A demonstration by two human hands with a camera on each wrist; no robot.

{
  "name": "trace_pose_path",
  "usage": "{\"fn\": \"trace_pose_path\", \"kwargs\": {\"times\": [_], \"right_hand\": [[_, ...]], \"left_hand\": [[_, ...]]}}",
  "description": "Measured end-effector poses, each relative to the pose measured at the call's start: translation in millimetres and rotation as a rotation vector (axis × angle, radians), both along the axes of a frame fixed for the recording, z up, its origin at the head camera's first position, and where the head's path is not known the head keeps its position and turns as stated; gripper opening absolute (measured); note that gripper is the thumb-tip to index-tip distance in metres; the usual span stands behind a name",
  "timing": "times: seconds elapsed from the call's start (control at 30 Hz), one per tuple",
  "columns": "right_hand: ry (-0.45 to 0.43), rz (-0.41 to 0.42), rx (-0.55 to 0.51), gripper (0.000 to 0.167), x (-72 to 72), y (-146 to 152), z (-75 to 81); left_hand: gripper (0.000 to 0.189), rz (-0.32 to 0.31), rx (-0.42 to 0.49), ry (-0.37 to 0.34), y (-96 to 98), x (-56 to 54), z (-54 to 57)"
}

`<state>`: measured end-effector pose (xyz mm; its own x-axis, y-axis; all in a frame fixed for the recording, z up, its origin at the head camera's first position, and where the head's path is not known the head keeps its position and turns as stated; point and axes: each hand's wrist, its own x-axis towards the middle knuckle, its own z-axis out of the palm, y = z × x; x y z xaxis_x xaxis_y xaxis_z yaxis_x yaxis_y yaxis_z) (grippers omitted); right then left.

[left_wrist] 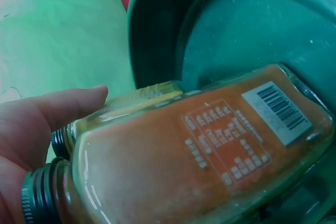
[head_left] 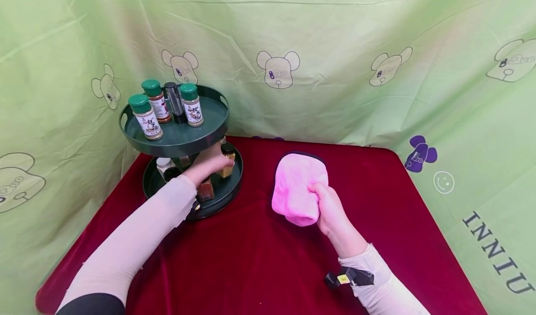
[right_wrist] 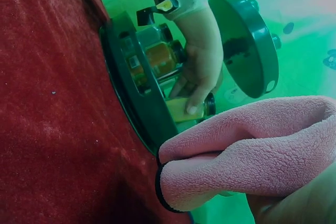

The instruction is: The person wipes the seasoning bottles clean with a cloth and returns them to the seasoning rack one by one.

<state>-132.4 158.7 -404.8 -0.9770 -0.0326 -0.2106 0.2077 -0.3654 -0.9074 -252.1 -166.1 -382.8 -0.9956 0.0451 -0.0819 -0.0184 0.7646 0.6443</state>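
My left hand (head_left: 209, 159) reaches between the two tiers of a dark green round rack. In the right wrist view its thumb lies on the front of a yellow spice jar (right_wrist: 181, 108) with a black lid, fingers behind, gripping it on the lower tray (head_left: 237, 179). Close beside stands an orange-red spice jar (left_wrist: 178, 150), black-capped, with a barcode label. Over the table, my right hand (head_left: 332, 210) holds a folded pink cloth (head_left: 298, 182) with dark edging, thumb on top. Part of the left hand is hidden under the upper tray (head_left: 180, 143).
On the upper tray stand several bottles, including a green-capped shaker (head_left: 193, 105) and a dark grinder (head_left: 176, 102). A white-capped jar (head_left: 164, 165) sits on the lower tray's left. Dark red cloth (head_left: 259, 259) covers the table; a green printed curtain (head_left: 326, 36) hangs behind.
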Motion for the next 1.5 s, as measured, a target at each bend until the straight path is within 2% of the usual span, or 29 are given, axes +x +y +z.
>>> {"fn": "trace_pose_path", "kwargs": {"times": [0.17,0.33,0.5,0.63,0.9,1.27,1.5], "right_hand": [[-0.001,-0.007,0.000,0.006,1.0,-0.4,0.1],[0.005,-0.013,-0.008,0.006,1.1,-1.4,0.7],[0.004,-0.010,-0.009,0.005,1.6,-2.2,0.9],[0.000,-0.012,-0.008,0.006,2.2,-1.9,1.2],[0.009,-0.018,0.007,0.011,2.0,2.7,1.8],[0.015,-0.053,0.034,0.009,0.5,14.4,1.6],[0.010,-0.067,0.088,0.004,-0.5,26.9,2.0]], "left_hand": [[0.077,0.022,-0.029,-0.021,-2.0,0.4,-0.9],[0.067,0.006,-0.045,-0.017,-4.2,-1.6,-1.9],[0.067,-0.022,-0.053,-0.032,-5.2,-1.3,0.5],[0.068,-0.040,-0.099,-0.042,-5.1,-0.8,2.3],[0.081,-0.088,-0.166,-0.035,-6.2,1.1,6.5],[0.056,-0.097,-0.184,-0.025,-13.9,1.7,-0.3],[0.057,-0.115,-0.183,0.000,-13.7,2.4,-0.8]]}}
